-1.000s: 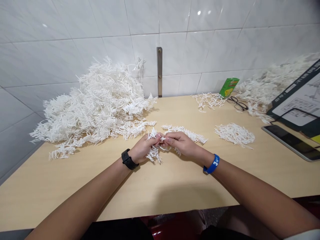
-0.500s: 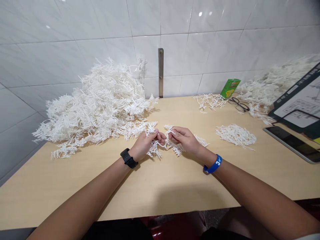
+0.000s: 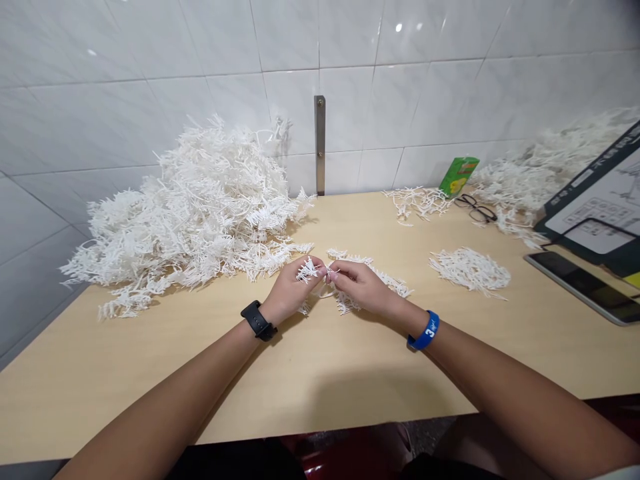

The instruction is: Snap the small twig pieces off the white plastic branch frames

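Between my hands is a branched white plastic piece with many thin prongs. My left hand, with a black watch on its wrist, is closed on this piece, its prongs sticking up past the thumb. My right hand, wearing a blue wristband, pinches at the piece's right end, fingertips almost touching the left ones. More white branched strips lie on the table behind and below the right hand. A large heap of the same white pieces rises just beyond my left hand.
On the right lie a small pile of loose white prongs, a phone and black scissors. A green packet stands near the wall beside scattered white bits. Another white heap sits behind a dark printed box.
My hands have come together, fingertips now nearly meeting. The pronged end in my left hand has turned upward, and the right hand has shifted slightly left.
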The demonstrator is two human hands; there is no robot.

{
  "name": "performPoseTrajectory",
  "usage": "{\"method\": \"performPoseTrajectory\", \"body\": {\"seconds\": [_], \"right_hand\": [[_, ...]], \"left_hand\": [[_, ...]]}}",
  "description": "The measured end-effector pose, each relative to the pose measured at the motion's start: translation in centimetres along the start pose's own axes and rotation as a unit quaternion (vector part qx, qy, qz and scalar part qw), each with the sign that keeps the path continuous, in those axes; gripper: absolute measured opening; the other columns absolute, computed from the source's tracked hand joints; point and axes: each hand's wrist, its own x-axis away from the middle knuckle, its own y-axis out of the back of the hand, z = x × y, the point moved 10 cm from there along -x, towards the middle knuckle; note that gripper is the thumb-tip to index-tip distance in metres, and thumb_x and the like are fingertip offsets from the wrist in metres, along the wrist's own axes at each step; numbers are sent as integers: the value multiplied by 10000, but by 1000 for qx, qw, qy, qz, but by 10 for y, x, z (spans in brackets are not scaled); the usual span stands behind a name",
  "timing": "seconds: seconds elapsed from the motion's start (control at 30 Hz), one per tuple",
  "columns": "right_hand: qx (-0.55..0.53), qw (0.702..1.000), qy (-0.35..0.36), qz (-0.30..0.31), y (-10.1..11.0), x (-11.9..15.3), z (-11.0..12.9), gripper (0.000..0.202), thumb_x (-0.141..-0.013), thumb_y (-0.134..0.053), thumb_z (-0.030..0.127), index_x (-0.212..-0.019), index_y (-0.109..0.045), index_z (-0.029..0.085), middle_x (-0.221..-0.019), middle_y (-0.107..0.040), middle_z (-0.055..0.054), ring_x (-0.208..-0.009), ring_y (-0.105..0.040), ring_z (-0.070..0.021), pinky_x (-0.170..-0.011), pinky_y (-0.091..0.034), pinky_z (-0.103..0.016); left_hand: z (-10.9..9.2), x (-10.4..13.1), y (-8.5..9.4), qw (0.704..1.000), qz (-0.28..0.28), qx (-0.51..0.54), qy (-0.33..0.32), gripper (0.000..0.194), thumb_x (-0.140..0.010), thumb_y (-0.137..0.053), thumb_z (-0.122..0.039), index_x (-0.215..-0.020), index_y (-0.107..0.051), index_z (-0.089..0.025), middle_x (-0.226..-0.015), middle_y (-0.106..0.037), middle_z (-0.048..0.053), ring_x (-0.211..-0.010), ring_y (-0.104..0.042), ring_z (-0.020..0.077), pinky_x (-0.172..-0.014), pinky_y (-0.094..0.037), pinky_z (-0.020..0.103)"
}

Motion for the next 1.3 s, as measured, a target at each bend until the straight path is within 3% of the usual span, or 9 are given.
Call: {"method": "performPoseTrajectory", "body": {"seconds": [0.27,0.47,0.63,0.73,0.83,0.93,1.13,1.23,1.3], "right_hand": [[-13,999,-15,-38,3,-1,1,356,-881,-520,401,-613,-509,167,-589,-409,22,-570,-360,-103,-540,-270,-247],[-165,972,-99,-132,25,0,-20,218,-795,-564,328,-648,-547,168,-498,-331,61,-458,-255,-71,-437,-176,-225],[-405,884,-232,-29,-3,3,-38,175,-753,-566,298,-653,-510,166,-482,-358,67,-401,-204,-43,-390,-126,-193],[-459,846,-271,22,-18,8,-38,252,-802,-539,389,-688,-515,166,-475,-381,61,-381,-221,-41,-375,-134,-176],[-464,831,-298,73,-33,14,-37,400,-843,-495,565,-743,-512,178,-482,-420,57,-367,-204,-38,-367,-136,-163],[-434,839,-312,104,-44,19,-37,465,-834,-499,641,-763,-500,182,-488,-411,64,-374,-192,-33,-372,-125,-157],[-356,891,-261,105,-38,14,-33,379,-847,-578,516,-714,-429,194,-516,-308,92,-403,-149,-34,-391,-101,-168],[-291,924,-235,75,-4,6,-27,409,-879,-498,518,-655,-358,206,-520,-260,91,-412,-132,-50,-397,-106,-195],[-173,965,-197,-11,49,0,-21,412,-887,-468,511,-637,-333,213,-522,-254,83,-427,-155,-63,-416,-133,-218]], "left_hand": [[-1,3,-13,998,51,7,-34,296,-867,-560,-446,-802,-567,-158,-733,-560,5,-706,-490,140,-715,-390,258],[1,3,-12,999,49,14,-12,289,-886,-538,-436,-790,-508,-165,-652,-465,-31,-618,-399,109,-656,-363,249],[-4,3,-10,999,28,1,-25,254,-899,-529,-401,-805,-501,-166,-672,-473,-27,-629,-410,109,-661,-372,251],[-8,5,-8,999,17,-20,-44,227,-896,-536,-378,-821,-521,-164,-711,-517,-14,-671,-455,120,-682,-388,251],[-14,8,-11,996,29,-49,-71,189,-896,-533,-352,-861,-547,-167,-780,-604,6,-726,-524,138,-719,-411,257],[-18,11,-16,991,52,-77,-93,156,-899,-526,-322,-893,-569,-172,-826,-667,18,-764,-586,154,-758,-431,268],[-12,9,-11,993,31,-90,-74,215,-893,-532,-391,-883,-563,-178,-815,-671,19,-764,-597,167,-732,-442,274],[-8,6,0,992,-6,-114,-57,264,-892,-516,-439,-861,-553,-179,-780,-623,9,-736,-561,161,-714,-431,276],[-9,5,4,990,-15,-131,-57,276,-889,-512,-450,-847,-551,-180,-785,-609,9,-754,-555,167,-733,-428,285]]}}
